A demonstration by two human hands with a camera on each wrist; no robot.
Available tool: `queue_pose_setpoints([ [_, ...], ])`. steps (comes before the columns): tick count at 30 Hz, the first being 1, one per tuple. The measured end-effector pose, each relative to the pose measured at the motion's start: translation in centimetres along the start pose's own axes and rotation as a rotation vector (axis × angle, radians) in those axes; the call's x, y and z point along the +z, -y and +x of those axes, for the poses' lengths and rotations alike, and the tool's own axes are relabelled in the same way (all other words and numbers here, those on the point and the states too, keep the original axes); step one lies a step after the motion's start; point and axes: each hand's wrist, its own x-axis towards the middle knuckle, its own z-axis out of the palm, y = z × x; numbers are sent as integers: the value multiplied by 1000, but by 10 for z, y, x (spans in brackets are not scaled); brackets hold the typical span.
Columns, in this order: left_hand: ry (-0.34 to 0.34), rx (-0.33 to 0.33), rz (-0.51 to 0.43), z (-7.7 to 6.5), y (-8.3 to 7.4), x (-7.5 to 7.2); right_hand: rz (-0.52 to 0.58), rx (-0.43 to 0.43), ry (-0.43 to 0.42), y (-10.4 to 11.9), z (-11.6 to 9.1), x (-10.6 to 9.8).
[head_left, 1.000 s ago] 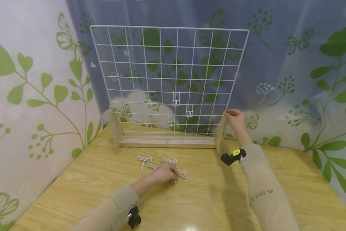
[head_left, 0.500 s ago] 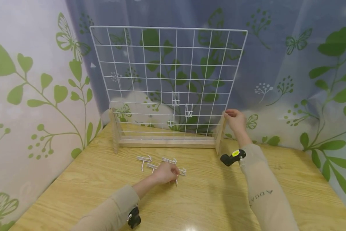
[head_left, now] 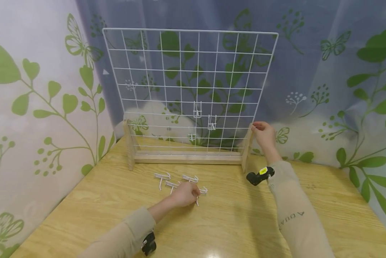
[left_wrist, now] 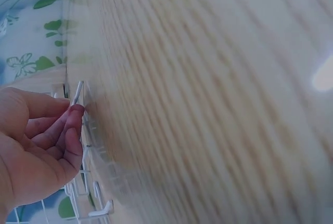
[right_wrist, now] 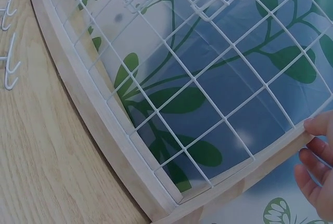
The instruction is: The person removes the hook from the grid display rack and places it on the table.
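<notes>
My left hand (head_left: 184, 194) is low over the table, among the loose white wire hooks. Thumb and fingertip pinch the rod of one wire hook (left_wrist: 77, 93), as the left wrist view shows; its curved end (head_left: 203, 190) sticks out past the fingers in the head view. My right hand (head_left: 264, 134) grips the top of the right post (head_left: 247, 147) of a wooden stand, thumb at the front edge. A white wire grid panel (head_left: 189, 72) stands upright in it. Three hooks hang on the grid: an upper one (head_left: 197, 111), a right one (head_left: 211, 124) and a lower one (head_left: 191, 135).
Near my left hand lie more loose hooks: a left one (head_left: 162, 176), a middle one (head_left: 172, 184) partly covered by the hand, and a back one (head_left: 190, 178). The wooden table (head_left: 225, 208) runs back to a leaf-patterned curtain (head_left: 328, 79) behind the stand.
My left hand has turned slightly, and the pinched hook's rod end shows further below the fingers. The right hand stays on the post.
</notes>
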Motion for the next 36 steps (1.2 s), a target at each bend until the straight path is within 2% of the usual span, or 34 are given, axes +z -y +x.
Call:
queue_pose_setpoints([
  [5,-2,31,26,1,1,-3,-8,6,0,-1,0,-1],
  [10,-17,49,-1,3,-2,-11,-16,-2,-7,-2,0,-1],
  [16,-35,27,-92,4,-7,-21,-24,-14,-4,-1,-2,-2],
  [21,-31,-8,-170,5,-14,-37,-33,-37,-8,-1,-4,-2],
  [26,-90,6,-129,10,-13,-52,-43,-45,-11,-2,-3,-2],
  [30,-143,4,-145,14,-15,-65,-38,-44,3,-2,-2,-3],
  [36,-188,-36,-144,17,-22,-83,-46,-62,11,-3,0,-4],
])
